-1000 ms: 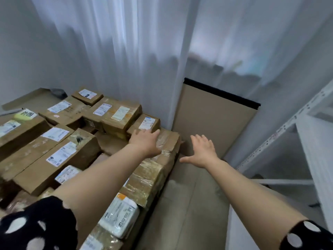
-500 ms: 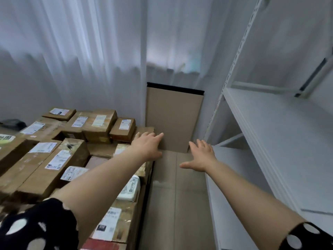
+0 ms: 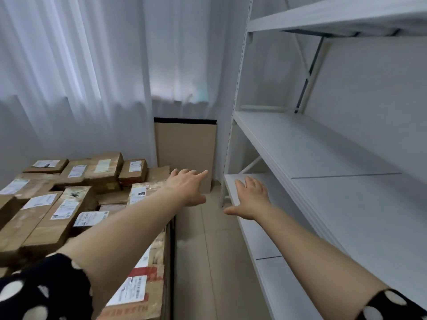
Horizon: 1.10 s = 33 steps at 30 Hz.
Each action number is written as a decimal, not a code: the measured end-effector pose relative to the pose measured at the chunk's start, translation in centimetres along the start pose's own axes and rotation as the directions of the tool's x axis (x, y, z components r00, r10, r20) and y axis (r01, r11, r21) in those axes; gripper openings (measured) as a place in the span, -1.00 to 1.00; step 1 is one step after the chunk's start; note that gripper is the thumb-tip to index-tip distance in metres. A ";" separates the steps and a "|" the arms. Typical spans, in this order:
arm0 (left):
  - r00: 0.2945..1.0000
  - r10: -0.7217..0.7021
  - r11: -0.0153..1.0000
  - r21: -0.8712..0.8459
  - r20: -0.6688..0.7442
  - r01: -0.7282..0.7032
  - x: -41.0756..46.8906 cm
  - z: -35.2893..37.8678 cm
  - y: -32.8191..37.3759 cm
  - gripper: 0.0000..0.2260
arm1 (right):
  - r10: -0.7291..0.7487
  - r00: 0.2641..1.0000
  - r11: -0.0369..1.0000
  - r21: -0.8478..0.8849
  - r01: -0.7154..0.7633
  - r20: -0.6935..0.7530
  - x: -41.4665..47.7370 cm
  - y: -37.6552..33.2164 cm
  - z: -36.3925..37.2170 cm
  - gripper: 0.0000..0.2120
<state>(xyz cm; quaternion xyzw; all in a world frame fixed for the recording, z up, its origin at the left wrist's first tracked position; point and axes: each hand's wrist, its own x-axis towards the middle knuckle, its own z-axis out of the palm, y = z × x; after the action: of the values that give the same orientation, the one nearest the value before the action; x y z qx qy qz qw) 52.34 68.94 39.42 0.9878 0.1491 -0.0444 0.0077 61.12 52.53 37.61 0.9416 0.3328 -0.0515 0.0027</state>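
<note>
Parcels of brown cardboard lie packed edge to edge in a low pile on the left of the room. Their faces are creased and scuffed, bound with glossy clear tape and stuck with white printed labels. The nearest one carries a band of red tape, and its long axis runs away from the viewer along the pile's right edge. A long box further left lies flat, label up, with its length also pointing away and slightly right.

Beside the pile a narrow strip of floor in pale, smooth beige tiles leads to the back. To its right stands a white metal rack with flat matt boards and perforated uprights. Its lowest shelf runs lengthwise along the wall.

Two bare forearms stretch forward from black sleeves with white dots. The left hand hangs palm down over the far right corner of the pile, fingers straight and close together, pointing forward and right, holding nothing. The right hand is spread wide, thumb out to the left, over the front edge of the lowest shelf. Whether it touches the board cannot be told.

Beyond the hands a flat cardboard sheet with a black top strip stands upright. Behind it sheer white curtains fall in soft vertical folds.
</note>
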 end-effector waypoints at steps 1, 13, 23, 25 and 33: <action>1.000 0.011 1.000 0.010 0.001 -0.011 -1.7 -0.1 0.9 -0.28 | 0.013 1.000 1.000 0.009 -0.013 -0.010 -2.1 0.2 0.1 -0.08; 0.946 0.318 0.947 0.073 -0.062 -0.313 -18.6 -2.3 11.4 -0.32 | 0.254 0.957 0.967 0.000 -0.256 -0.138 -27.0 0.9 -1.4 -0.17; 0.744 0.645 0.762 0.077 -0.173 -0.643 -33.7 -3.6 17.3 -0.33 | 0.570 0.793 0.804 -0.052 -0.592 -0.214 -49.1 -3.7 -2.8 -0.19; 0.679 0.705 0.705 0.099 -0.203 -0.702 -36.7 -4.6 19.1 -0.33 | 0.625 0.739 0.752 -0.059 -0.656 -0.249 -53.5 -4.5 -3.6 -0.19; 0.376 0.847 0.457 0.153 -0.377 -0.876 -50.4 -11.7 29.5 -0.39 | 0.780 0.470 0.515 -0.005 -0.857 -0.412 -72.5 -3.8 -9.0 -0.22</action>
<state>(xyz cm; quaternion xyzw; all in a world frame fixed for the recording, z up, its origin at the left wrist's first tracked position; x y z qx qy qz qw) 14.07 26.25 55.66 0.9048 -0.3866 0.1749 0.0346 3.52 10.45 53.84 0.9704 -0.1640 0.1646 0.0662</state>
